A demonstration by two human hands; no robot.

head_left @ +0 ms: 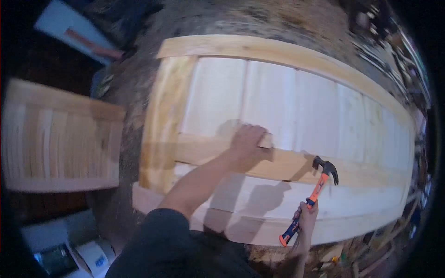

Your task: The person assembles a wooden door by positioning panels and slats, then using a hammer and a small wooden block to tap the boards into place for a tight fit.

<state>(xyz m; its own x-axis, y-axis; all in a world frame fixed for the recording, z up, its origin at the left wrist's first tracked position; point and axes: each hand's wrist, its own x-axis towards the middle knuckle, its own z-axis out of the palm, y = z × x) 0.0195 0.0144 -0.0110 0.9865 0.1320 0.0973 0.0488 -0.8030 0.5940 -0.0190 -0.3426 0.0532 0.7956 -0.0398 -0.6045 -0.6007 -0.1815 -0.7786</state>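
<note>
A large panelled wooden door (213,97) lies flat in front of me, with pale panels framed by yellowish rails. My left hand (248,141) is closed around a small wooden block (266,141) at the door's middle rail (296,164). Most of the block is hidden by the fingers. In my right hand (308,217) is a claw hammer (320,184) with an orange and dark blue handle and a black head. The hammer head is raised above the rail, to the right of the block, and casts a shadow on the wood.
On the left lies a slatted wooden panel (60,139). A pale board with a reddish strip (79,32) is at the upper left. White boxes (92,257) stand at the lower left. Scattered wood pieces (380,60) lie along the right side on brown ground (296,18).
</note>
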